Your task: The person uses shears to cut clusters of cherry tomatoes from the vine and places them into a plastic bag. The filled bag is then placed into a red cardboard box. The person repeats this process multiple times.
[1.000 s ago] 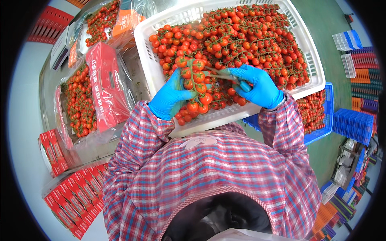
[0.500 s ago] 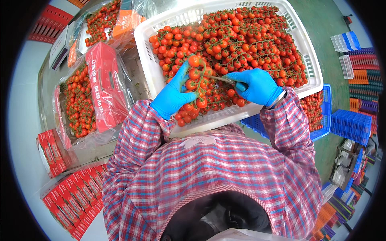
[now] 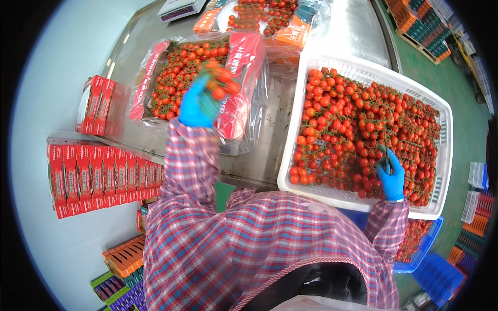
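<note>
My left hand [image 3: 196, 106], in a blue glove, grips a bunch of cherry tomatoes on the vine [image 3: 224, 84]. Motion blurs both as they hang above a red carton [image 3: 242, 67], lined with clear plastic and filled with cherry tomatoes [image 3: 174, 85]. Over the right part of a white plastic crate [image 3: 287, 155], my right hand [image 3: 392, 179] is closed on slim scissors [image 3: 384, 153]. Their blades are hard to make out against the fruit. Vine tomatoes [image 3: 358, 124] fill this crate, thinner towards its left side, where bits of the bottom show.
Behind the red carton stands an orange carton [image 3: 293, 33] of tomatoes in plastic. Both rest on a metal table [image 3: 270, 124]. Stacked red cartons [image 3: 104, 173] line the left. A blue crate [image 3: 433, 241] with tomatoes sits below the white one.
My left hand has carried the tomato bunch left, from the white crate to above the red carton. My right hand stays over the crate with the scissors. The view has swung left.
</note>
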{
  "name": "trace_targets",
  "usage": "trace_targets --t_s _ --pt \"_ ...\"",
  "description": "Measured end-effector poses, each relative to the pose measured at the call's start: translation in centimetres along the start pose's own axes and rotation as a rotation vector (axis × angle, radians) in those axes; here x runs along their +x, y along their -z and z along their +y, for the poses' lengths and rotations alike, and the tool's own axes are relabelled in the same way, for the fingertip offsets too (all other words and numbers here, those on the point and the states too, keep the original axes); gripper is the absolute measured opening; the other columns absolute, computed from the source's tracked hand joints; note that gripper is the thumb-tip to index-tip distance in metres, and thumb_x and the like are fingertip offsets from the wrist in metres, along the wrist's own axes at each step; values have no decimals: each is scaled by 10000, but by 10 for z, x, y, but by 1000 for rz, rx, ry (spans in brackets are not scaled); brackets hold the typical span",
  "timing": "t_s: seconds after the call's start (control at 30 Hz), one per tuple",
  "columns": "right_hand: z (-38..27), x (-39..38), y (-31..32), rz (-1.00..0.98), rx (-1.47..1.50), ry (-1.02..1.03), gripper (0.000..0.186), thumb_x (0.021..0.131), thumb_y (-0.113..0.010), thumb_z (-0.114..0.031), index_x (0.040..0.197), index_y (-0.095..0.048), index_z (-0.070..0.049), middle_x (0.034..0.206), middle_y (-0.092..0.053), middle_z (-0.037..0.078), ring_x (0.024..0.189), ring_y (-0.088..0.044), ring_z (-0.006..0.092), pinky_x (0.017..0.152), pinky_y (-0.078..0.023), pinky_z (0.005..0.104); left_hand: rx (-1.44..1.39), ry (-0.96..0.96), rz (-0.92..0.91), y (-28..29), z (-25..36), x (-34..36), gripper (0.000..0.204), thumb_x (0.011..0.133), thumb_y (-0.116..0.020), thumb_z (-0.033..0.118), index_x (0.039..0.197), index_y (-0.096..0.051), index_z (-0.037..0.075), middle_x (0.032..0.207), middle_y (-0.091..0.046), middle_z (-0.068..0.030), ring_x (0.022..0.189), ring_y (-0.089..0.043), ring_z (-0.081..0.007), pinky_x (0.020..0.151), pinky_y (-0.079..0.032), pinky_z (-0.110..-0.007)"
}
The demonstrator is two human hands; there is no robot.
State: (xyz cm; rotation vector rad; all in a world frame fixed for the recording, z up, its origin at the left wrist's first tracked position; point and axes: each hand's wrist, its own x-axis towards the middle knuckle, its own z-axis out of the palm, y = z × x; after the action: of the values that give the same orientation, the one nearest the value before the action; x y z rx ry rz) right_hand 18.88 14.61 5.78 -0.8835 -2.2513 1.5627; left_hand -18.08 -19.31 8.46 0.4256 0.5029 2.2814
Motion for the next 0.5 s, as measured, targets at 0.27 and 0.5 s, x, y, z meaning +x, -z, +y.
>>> trace_targets --t_s 0.27,0.5 --pt "5 0 2 -13 -61 24 545 753 -551 109 1265 -523 -75 812 -498 -40 735 -450 45 721 -399 190 1154 -300 1179 149 148 73 498 802 -632 148 1251 -455 28 1114 -579 -162 1003 -578 -326 889 -482 -437" --pt "16 5 3 43 -46 -43 541 741 -572 97 1254 -525 -66 847 -501 -36 741 -452 45 708 -413 195 2351 -204 609 237 170 80 431 825 -523 138 1253 -527 188 1343 -397 -217 1229 -399 -358 1016 -346 -412"
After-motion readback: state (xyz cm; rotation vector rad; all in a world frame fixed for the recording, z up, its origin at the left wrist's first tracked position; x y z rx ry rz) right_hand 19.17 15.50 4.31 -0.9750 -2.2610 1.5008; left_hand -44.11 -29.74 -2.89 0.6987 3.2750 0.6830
